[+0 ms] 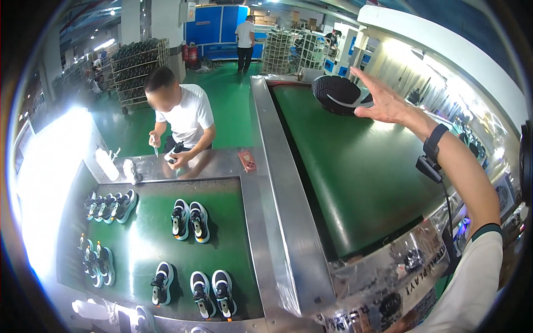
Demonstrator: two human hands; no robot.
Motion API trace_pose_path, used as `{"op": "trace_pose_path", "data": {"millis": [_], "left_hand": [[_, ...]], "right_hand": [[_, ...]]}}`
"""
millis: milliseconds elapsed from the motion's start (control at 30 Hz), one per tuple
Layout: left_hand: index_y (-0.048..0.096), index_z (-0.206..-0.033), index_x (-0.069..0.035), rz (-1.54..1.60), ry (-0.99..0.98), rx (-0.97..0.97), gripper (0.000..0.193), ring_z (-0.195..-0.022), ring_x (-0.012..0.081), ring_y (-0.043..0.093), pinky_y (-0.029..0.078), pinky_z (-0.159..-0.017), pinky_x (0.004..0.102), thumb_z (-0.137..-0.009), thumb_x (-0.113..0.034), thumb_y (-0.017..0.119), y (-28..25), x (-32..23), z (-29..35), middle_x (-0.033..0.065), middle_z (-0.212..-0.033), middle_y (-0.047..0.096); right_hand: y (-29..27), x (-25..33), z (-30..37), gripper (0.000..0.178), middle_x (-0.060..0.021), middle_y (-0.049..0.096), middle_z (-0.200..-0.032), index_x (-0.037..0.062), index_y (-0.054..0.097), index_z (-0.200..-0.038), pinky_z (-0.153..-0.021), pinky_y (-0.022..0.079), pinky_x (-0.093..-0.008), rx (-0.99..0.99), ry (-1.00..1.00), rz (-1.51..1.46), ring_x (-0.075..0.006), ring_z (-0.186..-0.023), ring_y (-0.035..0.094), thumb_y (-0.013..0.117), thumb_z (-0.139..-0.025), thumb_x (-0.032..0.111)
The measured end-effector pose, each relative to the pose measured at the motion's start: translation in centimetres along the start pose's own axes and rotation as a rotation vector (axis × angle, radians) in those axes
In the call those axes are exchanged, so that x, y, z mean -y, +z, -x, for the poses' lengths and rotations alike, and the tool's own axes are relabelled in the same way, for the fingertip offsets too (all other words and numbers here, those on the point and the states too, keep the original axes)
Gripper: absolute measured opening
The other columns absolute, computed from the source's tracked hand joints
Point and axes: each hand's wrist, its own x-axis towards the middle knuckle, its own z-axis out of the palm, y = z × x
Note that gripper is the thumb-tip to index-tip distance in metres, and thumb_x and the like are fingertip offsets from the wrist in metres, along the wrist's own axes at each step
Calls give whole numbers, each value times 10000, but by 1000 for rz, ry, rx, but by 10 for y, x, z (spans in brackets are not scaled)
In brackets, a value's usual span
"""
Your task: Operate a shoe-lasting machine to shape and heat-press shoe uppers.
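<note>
My right hand (384, 101) is stretched out over the far end of the wide green conveyor belt (361, 177), fingers spread. A black shoe (337, 94) with a white stripe lies tilted just left of it, sole toward me. My thumb is at the shoe's heel; I cannot tell whether they touch. A black band with a small clipped device (432, 156) sits on that wrist. My left hand is out of the picture.
A lower green belt (144, 244) on the left carries several pairs of black, white and yellow sneakers (190, 221). A co-worker in a white T-shirt (183, 119) stands at a steel table (216, 164), handling a small tool and a shoe. Wire racks (136, 69) stand behind.
</note>
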Motion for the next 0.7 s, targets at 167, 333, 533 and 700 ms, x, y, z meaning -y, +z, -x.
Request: {"op": "trace_pose_path", "data": {"millis": [167, 333, 533, 700], "left_hand": [[520, -1308, -15, -20, 21, 28, 510, -1219, 367, 514, 338, -1121, 478, -870, -248, 640, 4, 17, -5, 203, -1308, 541], [498, -1345, -45, -52, 23, 77, 539, -1203, 367, 519, 359, -1101, 481, -881, -275, 648, 15, 18, -2, 195, -1316, 530], [472, -1389, -81, -64, 43, 118, 575, -1184, 367, 525, 385, -1077, 484, -894, -306, 658, 26, 4, 2, 186, -1326, 517], [451, -1426, -112, -77, 67, 176, 606, -1167, 367, 530, 406, -1056, 487, -904, -333, 666, 48, -17, 4, 178, -1335, 507]], "right_hand": [[12, -22, -13, 1160, -261, 410, -1456, 72, 173, -1550, -1098, 375, -484, 17, 37, -100, -417, -1286, 460, 796, -695, 547], [-5, -10, -23, 1079, -179, 508, -1201, 100, 301, -1517, -995, 437, -491, 33, 13, -55, -372, -1144, 531, 695, -702, 687], [-23, 44, -8, 766, -139, 485, -1166, 8, 571, -1149, -988, 417, -503, 12, -53, 385, -323, -1194, 475, 876, -595, 441], [-10, 32, 32, 780, -125, 564, -1107, 39, 513, -1130, -989, 411, -468, -96, -336, 472, -289, -1100, 549, 903, -557, 397]]}}
